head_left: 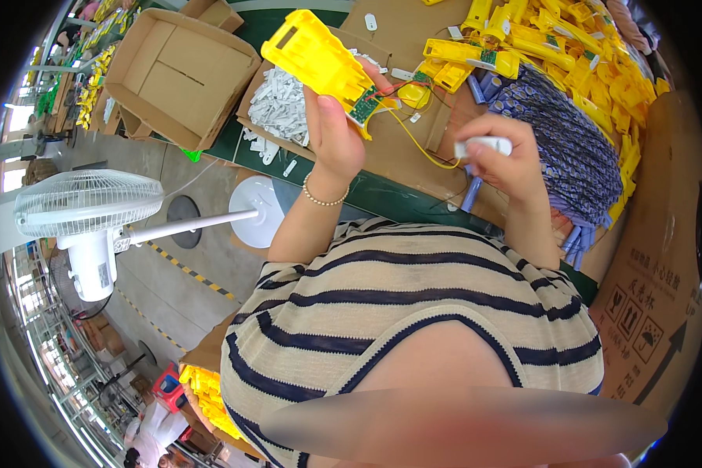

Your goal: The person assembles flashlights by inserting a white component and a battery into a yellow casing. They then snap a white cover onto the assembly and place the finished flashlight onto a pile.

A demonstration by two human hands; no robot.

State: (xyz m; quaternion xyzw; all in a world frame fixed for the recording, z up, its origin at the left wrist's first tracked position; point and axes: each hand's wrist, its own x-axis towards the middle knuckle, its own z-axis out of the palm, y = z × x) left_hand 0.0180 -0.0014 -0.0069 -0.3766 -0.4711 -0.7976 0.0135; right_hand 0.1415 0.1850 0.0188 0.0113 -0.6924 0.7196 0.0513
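Observation:
My left hand (337, 148) is raised over the workbench, its fingers and thumb wrapped round a yellow plastic housing (313, 56). At the housing's lower end sits a small green circuit board (363, 106) with thin red, dark and yellow wires on it. One yellow wire (420, 142) loops from there to my right hand (513, 162). That hand pinches a small white plastic piece (488, 146) between thumb and fingers. Whether the wire is fixed to the white piece cannot be made out.
An open box of white plastic pieces (279, 109) stands left of centre, beside a larger cardboard box (181, 78). Blue cylinders with dark wires (565, 144) and yellow housings (593, 70) are heaped at right. A white fan (90, 204) stands left; a tall carton (651, 242) stands right.

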